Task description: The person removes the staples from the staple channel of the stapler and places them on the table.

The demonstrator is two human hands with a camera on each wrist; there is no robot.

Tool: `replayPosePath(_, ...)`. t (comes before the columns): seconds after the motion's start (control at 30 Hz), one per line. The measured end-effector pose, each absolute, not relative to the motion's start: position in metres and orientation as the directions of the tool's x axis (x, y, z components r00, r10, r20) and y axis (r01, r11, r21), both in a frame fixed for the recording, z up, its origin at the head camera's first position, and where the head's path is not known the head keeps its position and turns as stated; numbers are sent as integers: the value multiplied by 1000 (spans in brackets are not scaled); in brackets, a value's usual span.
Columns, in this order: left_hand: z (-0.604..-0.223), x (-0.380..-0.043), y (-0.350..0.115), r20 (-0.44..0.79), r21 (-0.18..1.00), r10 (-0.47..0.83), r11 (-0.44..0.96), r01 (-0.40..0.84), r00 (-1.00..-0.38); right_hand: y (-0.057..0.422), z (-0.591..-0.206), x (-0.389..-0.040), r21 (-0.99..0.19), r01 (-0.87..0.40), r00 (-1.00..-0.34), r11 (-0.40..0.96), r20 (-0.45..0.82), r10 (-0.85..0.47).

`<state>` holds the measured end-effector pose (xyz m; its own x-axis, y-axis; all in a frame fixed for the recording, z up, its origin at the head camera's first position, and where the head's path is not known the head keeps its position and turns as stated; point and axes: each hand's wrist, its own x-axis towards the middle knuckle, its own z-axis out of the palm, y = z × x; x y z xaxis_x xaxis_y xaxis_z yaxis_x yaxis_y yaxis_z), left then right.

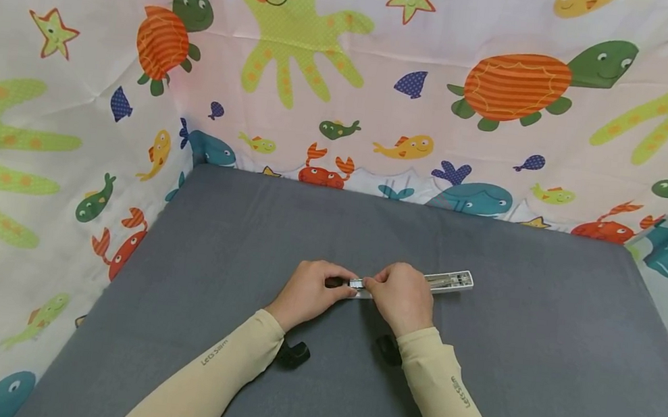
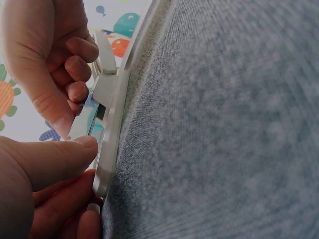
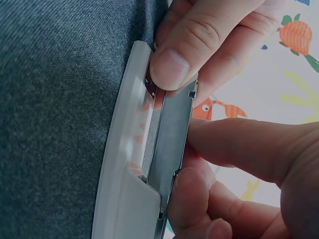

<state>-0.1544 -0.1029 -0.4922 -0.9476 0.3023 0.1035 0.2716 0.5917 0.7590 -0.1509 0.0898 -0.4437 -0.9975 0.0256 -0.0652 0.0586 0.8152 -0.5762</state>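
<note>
A white stapler (image 1: 451, 280) is folded open over the grey table, its opened arm stretching to the right. Its metal magazine (image 3: 172, 132) stands raised off the white base (image 3: 117, 164) in the right wrist view. My left hand (image 1: 311, 290) pinches the stapler's left end; its thumb (image 2: 75, 152) presses on the metal magazine, the fingers lying behind it. Further right, my right hand (image 1: 403, 297) holds the magazine, fingertips (image 3: 192, 186) at its metal edge. The right palm hides the stapler's middle in the head view.
The grey cloth-covered table (image 1: 537, 366) stretches out on all sides of the hands. Printed curtains (image 1: 359, 82) with sea animals stand at the back and both sides. A black strap piece (image 1: 293, 355) hangs under the left wrist.
</note>
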Motion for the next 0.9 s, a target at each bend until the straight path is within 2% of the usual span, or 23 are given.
replayPosePath(0.9, -493, -155, -103, 102, 759, 296, 594, 266, -950, 89, -444, -150, -579, 62, -997, 813, -75, 23)
